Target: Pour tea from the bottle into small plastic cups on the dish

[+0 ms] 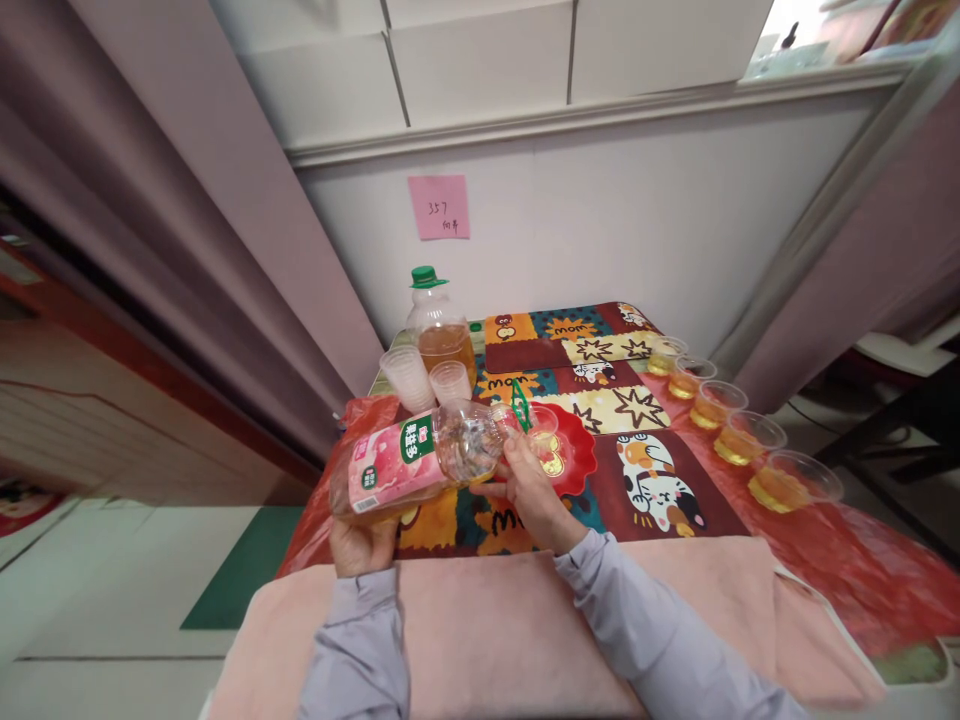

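Note:
A clear plastic drink bottle (394,462) with a pink label lies almost on its side in the air, its neck toward the right. My left hand (364,545) cups it from below at the base end. My right hand (529,490) grips it near the neck, where a green ring handle (520,405) sticks up. Some amber liquid shows along the bottle's lower side. Under and beyond the neck is a red flower-shaped tray (581,455) with a gold pattern. The bottle's mouth is hard to make out behind my right hand.
Behind the bottle stand a large green-capped jug (442,340) of amber liquid and two stacks of plastic cups (407,375). Along the right edge run several clear cups (739,440) of yellow liquid. A pink towel (487,630) covers the near edge; patterned mats (660,485) lie beneath.

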`<state>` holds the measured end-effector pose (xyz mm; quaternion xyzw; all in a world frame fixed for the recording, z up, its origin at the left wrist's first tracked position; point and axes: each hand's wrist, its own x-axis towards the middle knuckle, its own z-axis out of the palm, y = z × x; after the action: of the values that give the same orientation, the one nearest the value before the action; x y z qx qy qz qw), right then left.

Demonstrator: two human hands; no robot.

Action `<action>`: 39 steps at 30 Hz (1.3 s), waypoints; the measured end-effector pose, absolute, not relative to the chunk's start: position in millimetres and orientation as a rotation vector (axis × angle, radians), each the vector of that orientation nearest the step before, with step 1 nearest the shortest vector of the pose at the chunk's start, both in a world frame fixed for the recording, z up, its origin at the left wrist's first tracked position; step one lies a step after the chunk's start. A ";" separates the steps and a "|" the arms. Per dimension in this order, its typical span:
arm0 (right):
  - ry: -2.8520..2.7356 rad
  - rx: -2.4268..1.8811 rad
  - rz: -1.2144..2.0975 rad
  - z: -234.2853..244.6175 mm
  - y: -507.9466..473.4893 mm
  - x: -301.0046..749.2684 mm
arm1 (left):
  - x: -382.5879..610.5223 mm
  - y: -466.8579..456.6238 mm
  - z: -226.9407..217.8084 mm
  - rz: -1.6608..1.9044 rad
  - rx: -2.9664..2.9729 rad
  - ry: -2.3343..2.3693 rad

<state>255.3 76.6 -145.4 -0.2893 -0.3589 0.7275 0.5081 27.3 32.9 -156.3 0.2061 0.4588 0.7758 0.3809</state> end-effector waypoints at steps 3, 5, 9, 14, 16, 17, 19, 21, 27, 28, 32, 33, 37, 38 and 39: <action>-0.864 -0.673 1.741 -146.1 77.5 254.6 | 29.5 32.8 -152.3 2.007 0.464 1.070; -0.843 -0.664 1.761 -146.0 78.2 254.2 | 29.1 33.1 -151.3 2.006 0.439 1.019; -0.790 -0.665 1.813 -147.9 79.0 253.1 | 26.1 32.8 -153.3 1.971 0.394 0.987; -0.786 -0.660 1.819 -154.2 78.5 251.5 | 25.2 30.1 -156.3 1.960 0.404 0.955; -0.791 -0.665 1.825 -154.8 78.5 251.2 | 24.2 29.6 -157.6 1.951 0.384 0.932; -0.792 -0.670 1.826 -154.5 78.5 251.2 | 23.2 29.5 -158.5 1.949 0.366 0.920; -0.793 -0.679 1.822 -152.8 78.2 251.2 | 20.5 29.7 -160.5 1.950 0.339 0.900; -0.798 -0.673 1.821 -150.7 77.9 251.3 | 17.6 30.1 -162.6 1.946 0.341 0.876; -0.801 -0.645 1.814 -149.3 79.9 251.2 | 17.8 33.3 -161.4 1.922 0.390 0.891; -0.803 -0.647 1.809 -149.5 80.4 251.1 | 19.6 33.9 -159.5 1.927 0.400 0.912; -0.792 -0.648 1.811 -149.5 81.2 251.1 | 26.8 35.8 -152.0 1.975 0.442 1.027; -0.793 -0.647 1.811 -149.5 81.2 251.2 | 27.5 36.3 -151.3 1.974 0.455 1.050; -0.810 -0.654 1.792 -150.2 81.4 251.8 | 25.4 38.7 -153.0 1.954 0.474 1.077; -0.809 -0.656 1.789 -150.6 81.6 252.0 | 24.8 39.1 -153.7 1.962 0.463 1.071; -0.805 -0.658 1.790 -150.9 81.8 252.1 | 24.5 39.3 -154.0 1.964 0.455 1.067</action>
<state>252.1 81.8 -150.9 -0.2733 -0.3346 0.7435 0.5105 24.5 39.3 -154.0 0.1814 0.4250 0.7825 0.4172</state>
